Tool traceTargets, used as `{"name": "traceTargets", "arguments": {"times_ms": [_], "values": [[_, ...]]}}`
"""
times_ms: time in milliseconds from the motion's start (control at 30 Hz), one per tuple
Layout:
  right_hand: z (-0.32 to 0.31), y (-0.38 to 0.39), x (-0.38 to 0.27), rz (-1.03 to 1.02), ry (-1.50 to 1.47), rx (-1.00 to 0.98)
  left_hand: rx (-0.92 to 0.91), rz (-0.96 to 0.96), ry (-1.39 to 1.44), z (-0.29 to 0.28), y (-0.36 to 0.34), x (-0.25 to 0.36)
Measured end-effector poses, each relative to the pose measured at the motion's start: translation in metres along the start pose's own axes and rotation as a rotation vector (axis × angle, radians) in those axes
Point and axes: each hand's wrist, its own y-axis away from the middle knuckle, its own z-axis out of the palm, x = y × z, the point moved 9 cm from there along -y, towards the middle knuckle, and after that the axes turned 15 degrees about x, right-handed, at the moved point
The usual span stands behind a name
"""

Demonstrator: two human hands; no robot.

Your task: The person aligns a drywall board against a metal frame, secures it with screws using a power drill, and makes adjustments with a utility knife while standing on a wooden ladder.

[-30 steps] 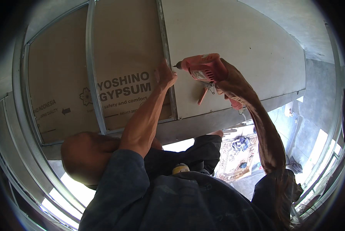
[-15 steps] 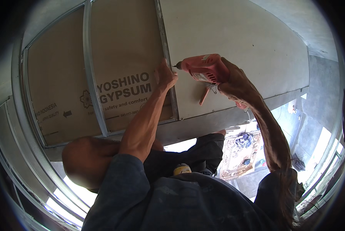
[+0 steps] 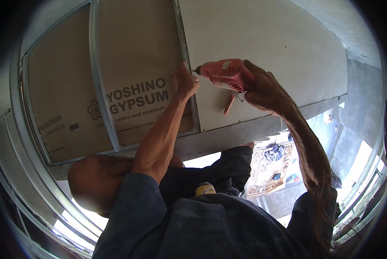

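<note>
My right hand (image 3: 266,90) is wrapped round the rear and grip of a red power drill (image 3: 225,74), held level with its nose pointing left. The drill's tip is at, or almost at, the right edge of an upright metal stud (image 3: 191,101). My left hand (image 3: 186,82) is closed round that same stud just left of the tip; some fingers are hidden. Left of the stud is a brown printed gypsum board (image 3: 137,52), and a pale board (image 3: 266,39) covers the right side. Below the drill, a small orange-handled tool (image 3: 229,104) with bent metal lies against the pale board.
Another metal stud (image 3: 99,73) crosses the brown board. A grey ledge (image 3: 210,141) runs beneath the boards. Far below on the floor lie a patterned rug (image 3: 262,172) and a dark bundle (image 3: 274,152). A yellow-labelled round container (image 3: 205,189) is by my waist. Metal rails (image 3: 33,146) curve along the left.
The drill and my right hand have shifted slightly left and up, bringing the tip closer to the stud. My left hand keeps its place on the stud. The view has moved a little.
</note>
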Motion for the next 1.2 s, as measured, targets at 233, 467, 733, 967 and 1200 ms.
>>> {"name": "traceTargets", "arguments": {"times_ms": [233,467,733,967,1200], "values": [[0.002,-0.004,0.003,-0.005,0.011,-0.015,-0.031,-0.037,0.003,0.001,-0.002,-0.003],[0.0,-0.007,0.003,-0.014,0.013,-0.022,-0.03,-0.022,0.035,-0.005,0.0,0.003],[0.002,-0.01,0.001,-0.007,0.044,-0.03,-0.078,-0.081,0.011,-0.005,0.0,0.002],[0.005,-0.015,0.004,-0.021,0.012,-0.032,-0.081,-0.083,-0.013,-0.002,0.001,0.002],[0.011,-0.02,0.01,-0.023,0.036,-0.036,-0.039,-0.048,-0.006,-0.002,0.001,0.0]]}}
